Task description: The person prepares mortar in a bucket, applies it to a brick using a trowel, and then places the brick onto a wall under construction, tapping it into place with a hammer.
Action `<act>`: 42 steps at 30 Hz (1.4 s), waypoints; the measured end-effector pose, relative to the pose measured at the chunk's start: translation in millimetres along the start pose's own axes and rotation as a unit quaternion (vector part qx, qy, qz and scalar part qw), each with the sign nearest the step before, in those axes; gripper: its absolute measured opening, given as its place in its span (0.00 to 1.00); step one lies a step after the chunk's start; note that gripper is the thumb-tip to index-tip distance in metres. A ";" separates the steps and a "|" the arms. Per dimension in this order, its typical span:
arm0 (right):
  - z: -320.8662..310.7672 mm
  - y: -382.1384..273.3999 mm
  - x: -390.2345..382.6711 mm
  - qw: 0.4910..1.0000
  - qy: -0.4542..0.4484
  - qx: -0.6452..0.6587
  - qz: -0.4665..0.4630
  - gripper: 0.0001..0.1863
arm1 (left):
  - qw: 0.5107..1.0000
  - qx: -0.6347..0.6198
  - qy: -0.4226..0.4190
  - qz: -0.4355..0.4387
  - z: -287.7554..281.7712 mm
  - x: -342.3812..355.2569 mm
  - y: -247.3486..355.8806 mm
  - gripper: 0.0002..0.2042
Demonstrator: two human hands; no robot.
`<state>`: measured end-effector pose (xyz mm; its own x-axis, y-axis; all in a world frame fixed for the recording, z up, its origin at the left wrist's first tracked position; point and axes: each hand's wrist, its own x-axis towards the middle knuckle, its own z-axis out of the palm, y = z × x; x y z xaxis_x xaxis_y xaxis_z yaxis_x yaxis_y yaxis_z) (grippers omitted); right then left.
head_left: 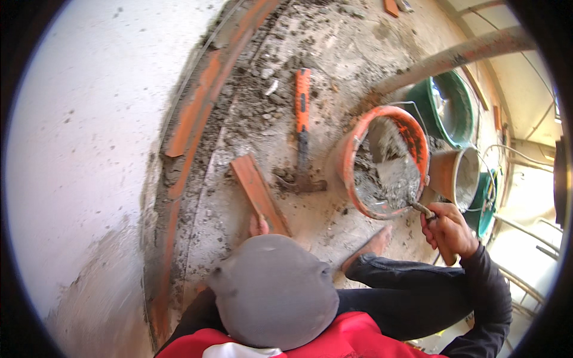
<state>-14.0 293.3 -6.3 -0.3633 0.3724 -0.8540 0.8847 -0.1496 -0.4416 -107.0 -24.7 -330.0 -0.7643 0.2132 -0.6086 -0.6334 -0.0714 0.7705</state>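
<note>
Grey cap (274,286) hides most of left hand (258,226); thumb at near end of red tile strip (258,188), seems to keep it steady, other fingers hidden; right hand (452,231) has fingers curled tight round trowel (424,209) handle, blade tipped into orange bucket (412,128), likely to get under grey mortar (365,172); bucket near bare foot (377,241), maybe for easy reach; hammer (303,113) lies past strip; green tub (422,104) farther off.
</note>
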 end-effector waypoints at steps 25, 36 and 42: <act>279.0 -129.8 151.8 0.860 -0.075 0.442 -0.243 0.07 | 0.986 -0.077 -0.135 0.060 -4.9 8.9 -16.4 0.25; 276.9 -102.8 219.6 0.927 -0.001 0.301 -0.224 0.09 | 0.980 -0.135 -0.131 0.060 11.1 4.4 8.1 0.26; 334.4 -117.8 215.8 0.895 0.033 0.325 -0.303 0.08 | 0.976 -0.151 -0.146 0.061 11.9 7.4 8.2 0.25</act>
<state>-294.3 84.9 -230.6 -0.6821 0.6158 -0.3944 0.1652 -0.3956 -0.9034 -116.4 -12.1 -326.0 -0.7974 0.4504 -0.4017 -0.5800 -0.3878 0.7164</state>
